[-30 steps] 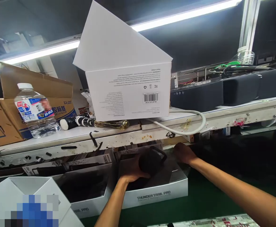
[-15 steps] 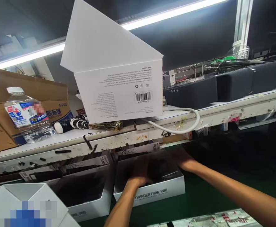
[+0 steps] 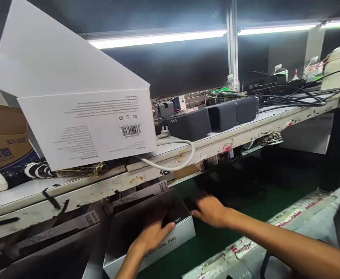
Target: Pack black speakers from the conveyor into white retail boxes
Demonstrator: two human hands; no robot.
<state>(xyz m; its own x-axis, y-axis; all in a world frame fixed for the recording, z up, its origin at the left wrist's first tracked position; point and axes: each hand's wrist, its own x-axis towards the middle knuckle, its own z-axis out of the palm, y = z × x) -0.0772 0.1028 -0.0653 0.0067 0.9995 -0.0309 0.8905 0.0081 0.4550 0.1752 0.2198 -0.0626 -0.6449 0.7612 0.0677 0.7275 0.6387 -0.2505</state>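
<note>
A white "Thunder Trail Pro" box (image 3: 184, 229) lies with its lid up on the green surface under the shelf, its inside dark. My left hand (image 3: 152, 234) reaches over its front wall, thumb spread apart and fingers stretched across the dark inside; the fingertips are blurred. Just right of the box, apart from it, my right hand (image 3: 212, 210) hovers over the green surface with thumb and fingers apart, slightly smeared, and nothing visible in it. A second open box with a dark inside (image 3: 62, 252) stands to the left, partly cut off by the frame.
Above runs a white shelf edge (image 3: 146, 176). On it stand a large printed white box (image 3: 100, 128), a grey-white cable (image 3: 191, 153), several dark speakers (image 3: 187, 122) and black cables (image 3: 297, 100). A plastic-covered ledge (image 3: 236, 252) lies at the lower right.
The view has swung to the right, so the shelf items sit further left. My left hand's thumb now shows at the box front. My right hand has come away from the box's right side.
</note>
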